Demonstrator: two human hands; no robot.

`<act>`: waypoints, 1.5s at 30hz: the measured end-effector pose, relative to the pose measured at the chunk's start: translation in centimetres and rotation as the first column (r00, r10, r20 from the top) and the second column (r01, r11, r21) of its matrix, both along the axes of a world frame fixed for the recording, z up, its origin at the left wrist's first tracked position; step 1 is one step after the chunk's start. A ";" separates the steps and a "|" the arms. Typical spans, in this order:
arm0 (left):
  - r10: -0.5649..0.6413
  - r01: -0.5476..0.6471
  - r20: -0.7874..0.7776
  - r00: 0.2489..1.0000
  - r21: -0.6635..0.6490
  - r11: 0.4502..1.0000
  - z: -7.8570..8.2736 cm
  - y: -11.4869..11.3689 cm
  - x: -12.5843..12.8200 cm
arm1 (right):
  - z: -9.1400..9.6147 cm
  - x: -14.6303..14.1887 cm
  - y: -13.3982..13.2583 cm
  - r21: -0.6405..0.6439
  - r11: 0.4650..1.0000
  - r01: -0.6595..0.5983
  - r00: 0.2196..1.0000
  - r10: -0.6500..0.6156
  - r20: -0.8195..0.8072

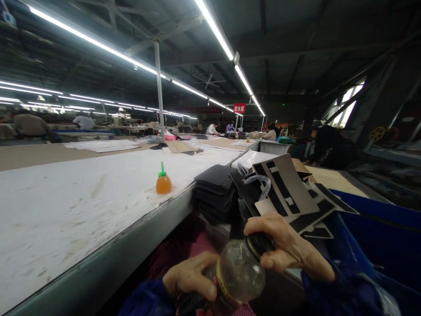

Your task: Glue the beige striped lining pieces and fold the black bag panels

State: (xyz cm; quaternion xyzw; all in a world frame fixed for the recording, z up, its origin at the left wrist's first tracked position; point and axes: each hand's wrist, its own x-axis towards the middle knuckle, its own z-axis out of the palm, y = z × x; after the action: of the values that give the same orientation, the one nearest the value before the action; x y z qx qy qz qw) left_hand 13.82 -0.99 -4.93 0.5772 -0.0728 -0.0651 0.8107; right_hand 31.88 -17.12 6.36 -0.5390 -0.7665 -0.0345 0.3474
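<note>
Both hands closed on a clear rounded bottle (241,272) held low in front of the worktop edge.

We record the left hand (190,276) wrapped round the bottle's body and the right hand (286,245) clamped over its black cap (259,243); the bottle lies tilted between them, and we cannot make out what is inside. On the long white worktop (82,197) stands a small orange squeeze bottle with a green nozzle (163,182), upright and filled with orange liquid. Near the worktop edge sits a stack of black cut sheets (215,191), with grey-and-black cut-out card pieces (289,188) just beside it. A large blue plastic bin (378,228) stands to the right; its contents are too dark to tell.
</note>
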 end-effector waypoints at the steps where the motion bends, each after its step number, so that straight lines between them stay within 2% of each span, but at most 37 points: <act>1: 0.027 -0.027 0.016 1.000 0.016 1.000 0.2 -0.3 0.0 | -0.4 0.1 0.0 -0.012 1.000 0.021 0.998 -0.022 -0.058; 3: 0.136 -0.138 0.028 0.990 0.103 0.985 0.8 -1.0 -0.2 | -1.1 0.2 -0.1 -0.046 0.995 0.085 0.981 -0.091 -0.171; 4: 0.212 -0.213 0.029 0.977 0.186 0.959 1.1 -1.3 -0.3 | -1.5 0.2 -0.2 -0.061 0.989 0.133 0.965 -0.143 -0.221; 5: 0.294 -0.292 0.039 0.955 0.294 0.910 1.4 -1.6 -0.2 | -1.9 0.2 -0.3 -0.084 0.978 0.192 0.942 -0.208 -0.264; 6: 0.374 -0.367 0.069 0.925 0.424 0.828 1.5 -1.8 -0.1 | -2.4 0.2 -0.5 -0.109 0.959 0.260 0.911 -0.281 -0.302; 7: 0.444 -0.442 0.145 0.884 0.568 0.694 1.5 -2.0 0.1 | -2.9 0.2 -0.6 -0.142 0.933 0.331 0.872 -0.360 -0.332; 8: 0.480 -0.510 0.258 0.838 0.684 0.521 1.3 -2.2 0.5 | -3.5 0.2 -0.7 -0.172 0.902 0.396 0.829 -0.432 -0.355; 9: 0.480 -0.570 0.385 0.788 0.751 0.333 1.0 -2.2 1.0 | -4.1 0.2 -0.8 -0.199 0.871 0.449 0.787 -0.491 -0.373; 10: 0.449 -0.613 0.493 0.745 0.772 0.168 0.7 -2.2 1.5 | -4.8 0.3 -1.0 -0.220 0.845 0.487 0.752 -0.535 -0.387; 11: 0.407 -0.638 0.568 0.715 0.769 0.047 0.3 -2.2 2.0 | -5.4 0.4 -1.1 -0.237 0.827 0.510 0.726 -0.562 -0.397; 12: 0.369 -0.651 0.612 0.700 0.759 -0.025 -0.1 -2.2 2.6 | -5.9 0.6 -1.3 -0.253 0.814 0.524 0.706 -0.580 -0.406; 13: 0.342 -0.655 0.631 0.697 0.754 -0.055 -0.4 -2.1 3.1 | -6.3 0.8 -1.6 -0.271 0.802 0.533 0.687 -0.597 -0.414; 16: 0.287 -0.656 0.657 0.697 0.746 -0.113 -0.8 -1.9 4.6 | -6.8 1.9 -2.6 -0.316 0.779 0.542 0.653 -0.627 -0.425; 18: 0.253 -0.659 0.670 0.698 0.739 -0.142 -0.7 -2.0 5.4 | -6.5 2.6 -3.4 -0.351 0.778 0.520 0.659 -0.628 -0.415; 21: 0.230 -0.664 0.681 0.695 0.731 -0.157 -0.4 -2.3 6.6 | -6.2 3.6 -4.9 -0.410 0.777 0.477 0.664 -0.625 -0.411; 23: 0.229 -0.673 0.686 0.690 0.725 -0.144 -0.4 -2.8 7.3 | -6.2 4.0 -6.1 -0.433 0.784 0.444 0.659 -0.613 -0.436; 25: 0.206 -0.675 0.679 0.704 0.731 -0.100 -0.6 -3.5 7.8 | -6.1 4.2 -7.6 -0.424 0.807 0.411 0.668 -0.584 -0.462; 27: 0.134 -0.652 0.648 0.750 0.758 -0.021 -0.9 -4.1 8.1 | -5.7 4.3 -9.5 -0.391 0.814 0.429 0.700 -0.573 -0.425; 30: 0.033 -0.574 0.573 0.819 0.815 0.085 -1.6 -4.7 8.2 | -4.9 4.3 -12.4 -0.378 0.776 0.505 0.742 -0.614 -0.269; 33: 0.022 -0.481 0.483 0.875 0.866 0.134 -2.8 -4.7 8.3 | -5.5 4.6 -14.4 -0.483 0.720 0.498 0.766 -0.626 -0.143; 35: 0.036 -0.426 0.426 0.904 0.893 0.145 -3.9 -4.3 8.3 | -7.4 5.0 -15.2 -0.577 0.636 0.512 0.755 -0.653 -0.050; 37: 0.063 -0.389 0.384 0.921 0.910 0.143 -5.1 -3.6 8.2 | -10.3 5.5 -15.7 -0.651 0.505 0.567 0.698 -0.714 0.055; 39: 0.097 -0.365 0.354 0.930 0.921 0.139 -6.4 -2.6 7.8 | -13.9 5.9 -16.0 -0.688 0.383 0.616 0.622 -0.773 0.127; 42: 0.149 -0.343 0.323 0.934 0.930 0.135 -8.0 -0.9 6.8 | -19.5 6.2 -16.3 -0.728 0.245 0.641 0.533 -0.824 0.192; 45: 0.200 -0.323 0.294 0.935 0.937 0.132 -9.2 0.4 5.7 | -24.6 6.4 -16.7 -0.753 0.073 0.654 0.418 -0.864 0.280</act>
State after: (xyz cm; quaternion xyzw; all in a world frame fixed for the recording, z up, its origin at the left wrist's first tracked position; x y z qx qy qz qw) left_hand 19.48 -0.60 -14.15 0.9643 0.0480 0.0741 0.2497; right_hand 38.25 -33.83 -18.25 -0.9468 -0.2430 0.1898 0.0926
